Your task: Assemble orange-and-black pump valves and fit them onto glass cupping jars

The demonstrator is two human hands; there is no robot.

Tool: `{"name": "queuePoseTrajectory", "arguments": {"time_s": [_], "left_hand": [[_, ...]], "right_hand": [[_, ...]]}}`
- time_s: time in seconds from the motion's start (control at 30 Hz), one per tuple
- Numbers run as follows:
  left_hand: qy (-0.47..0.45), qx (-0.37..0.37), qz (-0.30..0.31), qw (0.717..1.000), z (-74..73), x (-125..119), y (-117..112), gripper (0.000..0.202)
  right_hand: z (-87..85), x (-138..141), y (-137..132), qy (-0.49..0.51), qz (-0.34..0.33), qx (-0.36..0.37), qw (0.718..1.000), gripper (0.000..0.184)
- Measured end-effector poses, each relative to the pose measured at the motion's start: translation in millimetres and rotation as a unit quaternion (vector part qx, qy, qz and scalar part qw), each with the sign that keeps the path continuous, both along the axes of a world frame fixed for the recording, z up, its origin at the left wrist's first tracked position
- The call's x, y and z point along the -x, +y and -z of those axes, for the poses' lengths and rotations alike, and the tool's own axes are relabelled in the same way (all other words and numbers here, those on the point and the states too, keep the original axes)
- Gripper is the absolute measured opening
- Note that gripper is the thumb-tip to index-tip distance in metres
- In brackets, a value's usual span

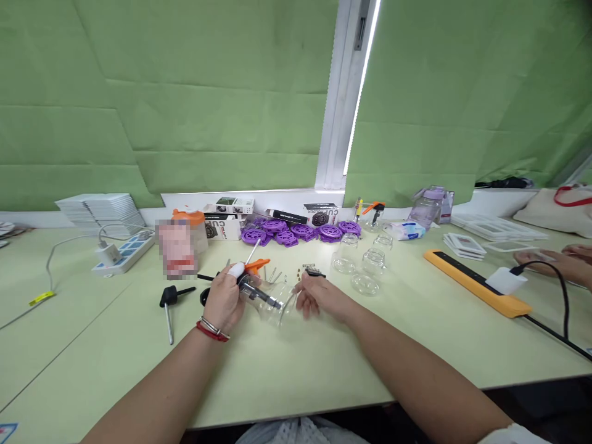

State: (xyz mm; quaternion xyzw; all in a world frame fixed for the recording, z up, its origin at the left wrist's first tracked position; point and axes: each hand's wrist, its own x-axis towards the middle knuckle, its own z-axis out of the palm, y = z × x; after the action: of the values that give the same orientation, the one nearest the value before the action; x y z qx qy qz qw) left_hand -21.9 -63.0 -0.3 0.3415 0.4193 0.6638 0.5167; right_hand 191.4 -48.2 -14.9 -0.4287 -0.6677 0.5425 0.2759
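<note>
My left hand (pixel 226 296) is closed around a black rod-shaped part (pixel 259 293) with a silvery tip pointing down to the right. A clear, see-through piece (pixel 272 311) surrounds the rod's lower end; blur hides whether it is a jar or a bag. At that piece's right edge, my right hand (pixel 314 296) has its fingers curled and pinching. An orange part (pixel 257 265) and thin metal pins (pixel 274 274) lie just beyond the left hand. Small springs (pixel 312 269) sit behind the right hand. To the left lies a black crank handle (pixel 171 297) with a metal shaft.
Several clear glass jars (pixel 365 283) stand right of centre. Purple wheel-like pieces (pixel 287 237) and cup holder boxes (pixel 222 227) line the back. An orange power strip (pixel 476 283) lies at right, near another person's hand (pixel 546 259). A white power strip (pixel 124 253) is at left.
</note>
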Motion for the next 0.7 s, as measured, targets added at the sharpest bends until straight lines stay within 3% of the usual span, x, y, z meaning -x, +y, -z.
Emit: {"name": "queuePoseTrajectory", "arguments": {"time_s": [0.07, 0.13, 0.3, 0.4, 0.47, 0.53, 0.6, 0.63, 0.7], "left_hand": [[0.005, -0.032, -0.047, 0.998, -3.2, -7.1, -4.5, 0.022], [0.042, -0.064, -0.069, 0.995, -3.6, -11.8, -8.2, 0.022], [0.260, -0.077, -0.039, 0.962, 2.4, -7.7, -11.4, 0.026], [0.328, -0.084, -0.033, 0.940, 0.7, -3.2, -12.2, 0.030], [0.317, -0.059, -0.025, 0.946, -3.3, -2.8, -12.9, 0.031], [0.272, 0.002, -0.006, 0.962, -7.3, -4.0, -13.2, 0.033], [0.221, 0.047, 0.010, 0.974, -9.4, -5.2, -13.3, 0.034], [0.206, 0.047, 0.011, 0.977, -9.4, -5.6, -13.4, 0.035], [0.208, 0.014, 0.004, 0.978, -7.5, -6.0, -13.8, 0.035]], "right_hand": [[-2.8, 2.8, -10.8, 0.097, -0.079, 0.147, 0.981, 0.072], [-4.7, 6.0, -16.4, 0.168, -0.092, 0.203, 0.960, 0.067], [-6.7, 7.2, -14.6, 0.212, -0.034, 0.166, 0.962, 0.050], [-9.9, 3.6, -15.3, 0.179, -0.012, 0.088, 0.980, 0.049], [-13.5, 0.1, -18.1, 0.125, -0.009, -0.044, 0.991, 0.053], [-16.8, -3.6, -20.4, 0.055, -0.032, -0.239, 0.969, 0.055], [-17.6, -6.2, -20.3, 0.008, -0.054, -0.392, 0.918, 0.057], [-16.7, -6.8, -19.2, 0.005, -0.055, -0.421, 0.906, 0.062], [-12.7, -6.4, -15.7, 0.038, -0.038, -0.363, 0.930, 0.072]]}}
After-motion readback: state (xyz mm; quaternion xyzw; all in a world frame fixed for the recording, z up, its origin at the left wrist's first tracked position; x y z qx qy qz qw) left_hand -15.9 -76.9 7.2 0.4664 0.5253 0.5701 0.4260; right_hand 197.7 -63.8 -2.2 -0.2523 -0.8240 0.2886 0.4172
